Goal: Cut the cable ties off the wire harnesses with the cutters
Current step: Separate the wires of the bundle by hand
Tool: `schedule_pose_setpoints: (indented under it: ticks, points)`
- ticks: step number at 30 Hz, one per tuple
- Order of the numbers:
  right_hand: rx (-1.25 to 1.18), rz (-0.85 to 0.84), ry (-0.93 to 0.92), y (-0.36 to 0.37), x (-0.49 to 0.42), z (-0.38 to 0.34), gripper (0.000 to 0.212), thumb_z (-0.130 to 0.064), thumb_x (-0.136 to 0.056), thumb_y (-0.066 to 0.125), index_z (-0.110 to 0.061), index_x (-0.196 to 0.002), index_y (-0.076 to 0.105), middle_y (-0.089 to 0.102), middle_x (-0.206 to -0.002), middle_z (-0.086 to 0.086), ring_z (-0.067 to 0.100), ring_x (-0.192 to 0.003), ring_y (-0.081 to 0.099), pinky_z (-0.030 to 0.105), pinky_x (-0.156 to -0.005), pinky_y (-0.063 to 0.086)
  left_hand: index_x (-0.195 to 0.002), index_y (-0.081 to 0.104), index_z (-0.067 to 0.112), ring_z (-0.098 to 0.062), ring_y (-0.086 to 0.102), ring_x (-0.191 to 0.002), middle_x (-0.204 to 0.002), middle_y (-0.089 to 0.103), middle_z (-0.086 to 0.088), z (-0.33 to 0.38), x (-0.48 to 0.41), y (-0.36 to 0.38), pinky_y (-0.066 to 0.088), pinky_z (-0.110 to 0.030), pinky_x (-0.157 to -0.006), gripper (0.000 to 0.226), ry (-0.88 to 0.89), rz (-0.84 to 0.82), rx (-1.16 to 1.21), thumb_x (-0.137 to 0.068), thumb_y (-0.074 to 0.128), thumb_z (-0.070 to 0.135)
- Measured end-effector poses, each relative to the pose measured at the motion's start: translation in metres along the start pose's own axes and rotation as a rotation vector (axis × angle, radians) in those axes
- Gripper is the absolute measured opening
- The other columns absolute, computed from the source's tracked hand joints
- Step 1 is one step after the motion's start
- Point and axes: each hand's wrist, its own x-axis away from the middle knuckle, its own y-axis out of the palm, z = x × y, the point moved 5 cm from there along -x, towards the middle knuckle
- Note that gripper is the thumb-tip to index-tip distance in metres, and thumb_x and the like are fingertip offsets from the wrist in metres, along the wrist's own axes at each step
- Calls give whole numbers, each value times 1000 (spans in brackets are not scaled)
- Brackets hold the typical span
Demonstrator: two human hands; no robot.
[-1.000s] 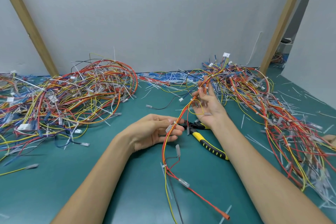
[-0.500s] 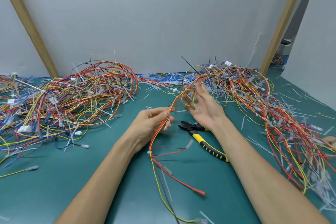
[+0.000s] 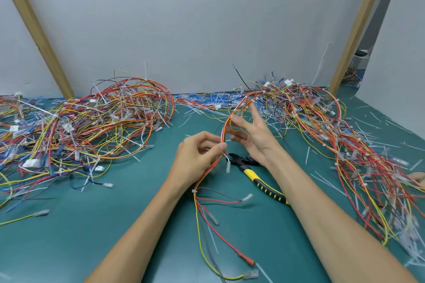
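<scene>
My left hand (image 3: 195, 156) pinches a thin wire harness (image 3: 208, 171) of red, orange and yellow wires between thumb and fingertips. The harness arches up past my right hand (image 3: 253, 135) into the right pile, and its loose ends trail toward me over the table. A small white cable tie (image 3: 193, 191) binds it just below my left hand. My right hand is spread, its fingers straight and touching the wires from behind. The cutters (image 3: 257, 173), with black jaws and yellow-black handles, lie on the table under my right wrist, in neither hand.
A big tangle of harnesses (image 3: 87, 128) covers the left of the green table (image 3: 115, 225). Another pile (image 3: 345, 145) runs down the right side. Cut white tie scraps (image 3: 368, 122) litter the table. Wooden posts (image 3: 39, 34) lean against the grey wall.
My left hand has lifted and pulled the harness up and toward the middle, its loose ends sliding nearer. My right hand has opened its fingers and moved up along the wires.
</scene>
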Motion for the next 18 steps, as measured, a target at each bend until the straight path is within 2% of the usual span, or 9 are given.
schedule_pose_setpoints:
  ticks: [3, 5, 7, 9, 11, 14, 16, 18]
  points:
    - [-42, 67, 3, -4, -2, 1, 84, -9, -91, 70, -40, -155, 24, 76, -86, -2, 17, -70, 71, 25, -61, 56, -99, 65, 8, -15, 61, -51, -79, 76, -3, 3, 3, 3, 49, -23, -48, 25, -130, -110, 21, -98, 62, 33]
    - [-109, 112, 6, -9, -5, 0, 81, -8, -92, 68, -40, -154, 28, 76, -84, -5, 15, -67, 70, 23, -60, 55, -99, 65, 4, -15, 65, -57, -82, 75, -7, 3, 8, 4, 52, -22, -52, 45, -304, -319, 104, -96, 56, 48]
    - [-171, 141, 18, -13, -6, 0, 79, -8, -92, 67, -42, -152, 31, 75, -81, -5, 15, -66, 70, 23, -59, 55, -101, 67, 2, -23, 73, -76, -96, 75, -17, 4, 18, -2, 57, -25, -67, 53, -435, -584, 194, -92, 59, 53]
    - [-190, 147, 30, -15, -8, 1, 77, -8, -92, 67, -44, -151, 33, 74, -80, -4, 15, -66, 70, 24, -59, 55, -110, 66, 2, -33, 71, -101, -114, 71, -23, 6, 28, -11, 57, -30, -85, 36, -448, -815, 253, -96, 61, 35]
    - [-193, 151, 40, -15, -8, 1, 77, -8, -93, 66, -44, -151, 32, 74, -80, -3, 16, -66, 69, 24, -59, 55, -120, 61, 2, -37, 66, -115, -125, 66, -24, 7, 34, -17, 54, -35, -94, 23, -441, -961, 297, -99, 56, 11]
    - [-213, 174, 54, -16, -7, 1, 78, -8, -93, 64, -44, -153, 29, 72, -80, -2, 14, -62, 66, 23, -55, 52, -110, 62, 3, -35, 71, -102, -113, 70, -23, 3, 35, -23, 57, -39, -87, 16, -452, -949, 284, -97, 56, -3]
    - [-214, 177, 60, -16, -6, -1, 76, -8, -92, 61, -44, -151, 31, 67, -75, -2, 12, -56, 60, 23, -52, 43, -106, 63, 0, -30, 74, -87, -100, 73, -20, 0, 26, -26, 60, -37, -78, 13, -411, -781, 247, -95, 57, -4]
    - [-234, 163, 69, -15, -5, -2, 70, -7, -91, 57, -45, -148, 37, 60, -70, -4, 10, -53, 53, 23, -52, 33, -113, 61, -5, -28, 75, -82, -98, 74, -21, -2, 13, -31, 60, -34, -73, 21, -359, -506, 314, -92, 60, -5]
